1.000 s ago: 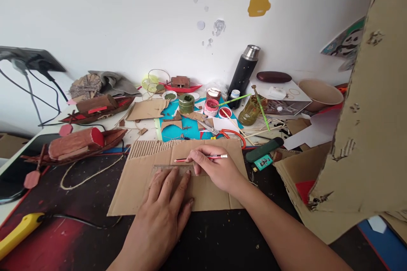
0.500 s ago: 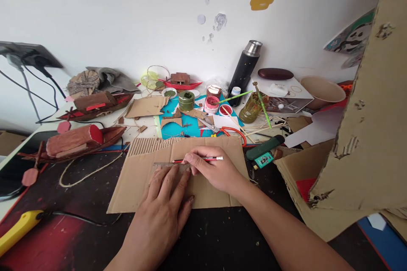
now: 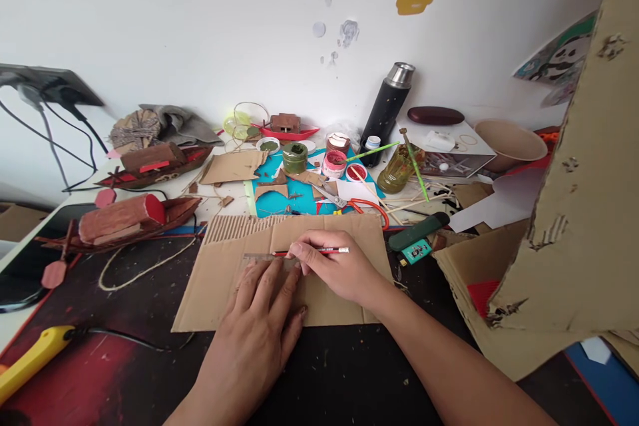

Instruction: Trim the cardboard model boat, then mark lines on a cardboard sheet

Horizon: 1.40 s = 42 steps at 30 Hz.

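Note:
A flat cardboard sheet (image 3: pixel 329 293) lies on the dark mat, its top layer torn to the ridges at the back left. My left hand (image 3: pixel 264 313) lies on it with the fingers spread, the fingertips pressing a thin metal ruler (image 3: pixel 257 256). Most of the ruler is hidden under the fingers. My right hand (image 3: pixel 332 263) pinches a red and black pencil (image 3: pixel 327 250), whose tip points left along the ruler's upper edge. The two hands almost touch near the ruler's right part.
Painted boat models (image 3: pixel 124 218) stand at the left, near a yellow-handled tool (image 3: pixel 37 356). Paint jars (image 3: pixel 294 158), orange scissors (image 3: pixel 367 206) and a black flask (image 3: pixel 387 106) are behind. Large cardboard (image 3: pixel 579 213) rises at the right.
The whole view has shifted slightly, so the background sits a little farther right. Both hands keep nearly the same pose, and the pencil tip has moved very slightly right along the ruler.

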### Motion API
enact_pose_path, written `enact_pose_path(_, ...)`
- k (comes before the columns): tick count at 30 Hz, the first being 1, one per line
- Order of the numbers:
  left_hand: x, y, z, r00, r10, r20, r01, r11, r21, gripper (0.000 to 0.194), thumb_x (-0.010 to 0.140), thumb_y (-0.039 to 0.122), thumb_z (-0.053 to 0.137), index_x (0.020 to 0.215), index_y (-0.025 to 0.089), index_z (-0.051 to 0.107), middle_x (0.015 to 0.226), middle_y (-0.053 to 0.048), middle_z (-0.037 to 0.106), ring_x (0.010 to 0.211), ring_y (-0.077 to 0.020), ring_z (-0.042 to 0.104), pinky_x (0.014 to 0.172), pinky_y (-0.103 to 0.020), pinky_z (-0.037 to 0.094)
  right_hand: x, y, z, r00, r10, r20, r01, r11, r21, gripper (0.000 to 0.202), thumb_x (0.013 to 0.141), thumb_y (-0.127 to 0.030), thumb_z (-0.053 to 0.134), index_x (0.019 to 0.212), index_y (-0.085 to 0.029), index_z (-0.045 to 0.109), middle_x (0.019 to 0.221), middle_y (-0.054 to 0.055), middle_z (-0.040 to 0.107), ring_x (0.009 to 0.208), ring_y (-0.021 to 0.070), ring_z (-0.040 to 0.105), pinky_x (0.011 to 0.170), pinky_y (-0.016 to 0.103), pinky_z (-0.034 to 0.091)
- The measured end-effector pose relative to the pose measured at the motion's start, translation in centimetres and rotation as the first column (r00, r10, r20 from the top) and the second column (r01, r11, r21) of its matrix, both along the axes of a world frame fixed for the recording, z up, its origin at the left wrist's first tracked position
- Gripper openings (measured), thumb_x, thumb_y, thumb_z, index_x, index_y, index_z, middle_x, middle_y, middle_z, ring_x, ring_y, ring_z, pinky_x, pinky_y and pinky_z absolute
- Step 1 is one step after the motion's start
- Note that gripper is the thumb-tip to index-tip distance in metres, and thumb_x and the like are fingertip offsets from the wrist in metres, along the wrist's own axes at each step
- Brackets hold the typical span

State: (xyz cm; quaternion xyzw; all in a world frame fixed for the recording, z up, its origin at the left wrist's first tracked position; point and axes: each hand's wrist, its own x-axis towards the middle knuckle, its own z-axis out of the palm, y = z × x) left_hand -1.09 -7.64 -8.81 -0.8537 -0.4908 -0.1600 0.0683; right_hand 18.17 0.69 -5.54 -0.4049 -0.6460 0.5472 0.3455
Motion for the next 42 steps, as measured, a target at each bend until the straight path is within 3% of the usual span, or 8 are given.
enact_pose_path(18,0.1,0.2,0.4,0.999,-0.023,-0.032,0.024,0.999,0.024,0.055,0.106,0.038,0.052,0.155,0.012,0.053,0.148,-0.020,0.061,0.141,-0.0401,0.054,0.113,-0.061,0.057,0.4,-0.3,0.3,1.000,0.008,0.027,-0.010,0.999,0.045,0.041,0.109,-0.044,0.057,0.076,-0.021,0.062,0.067,-0.003,0.056,0.065,0.0135,0.050,0.063,0.028,0.039)
enact_pose_path(23,-0.1,0.1,0.2,0.999,-0.024,-0.023,0.024,1.000,-0.012,0.060,0.107,0.040,0.052,0.161,0.015,0.045,0.149,-0.018,0.062,0.144,-0.0391,0.053,0.117,-0.061,0.055,1.2,-0.4,0.5,0.996,0.014,0.084,-0.019,0.998,0.060,0.040,0.110,-0.048,0.057,0.082,-0.021,0.067,0.068,-0.004,0.055,0.066,0.0137,0.048,0.062,0.028,0.038)
enact_pose_path(28,-0.1,0.3,0.4,0.999,-0.033,-0.035,0.034,0.999,0.022,0.058,0.106,0.038,0.054,0.157,0.013,0.050,0.146,-0.020,0.063,0.142,-0.0404,0.054,0.115,-0.059,0.057,2.0,-0.1,0.8,0.995,-0.026,0.099,0.022,0.999,0.048,0.037,0.108,-0.048,0.059,0.088,-0.021,0.074,0.064,-0.004,0.057,0.064,0.0141,0.050,0.064,0.028,0.041)
enact_pose_path(35,-0.1,0.4,0.5,0.994,-0.055,-0.089,0.060,0.997,0.053,0.056,0.107,0.038,0.052,0.157,0.011,0.049,0.144,-0.020,0.064,0.142,-0.0412,0.053,0.113,-0.060,0.057,2.8,0.4,0.9,0.994,-0.072,0.087,0.067,0.997,0.049,0.039,0.108,-0.047,0.061,0.082,-0.022,0.075,0.061,-0.003,0.059,0.069,0.0163,0.061,0.071,0.030,0.045)
enact_pose_path(42,-0.4,0.3,0.2,0.995,-0.059,-0.076,0.060,0.998,0.016,0.060,0.106,0.037,0.054,0.161,0.013,0.045,0.145,-0.019,0.065,0.143,-0.0413,0.053,0.115,-0.061,0.055,3.5,1.0,0.7,0.992,-0.093,0.083,0.087,0.993,0.078,0.043,0.109,-0.048,0.058,0.080,-0.022,0.076,0.052,-0.005,0.052,0.056,0.0143,0.056,0.063,0.029,0.043)
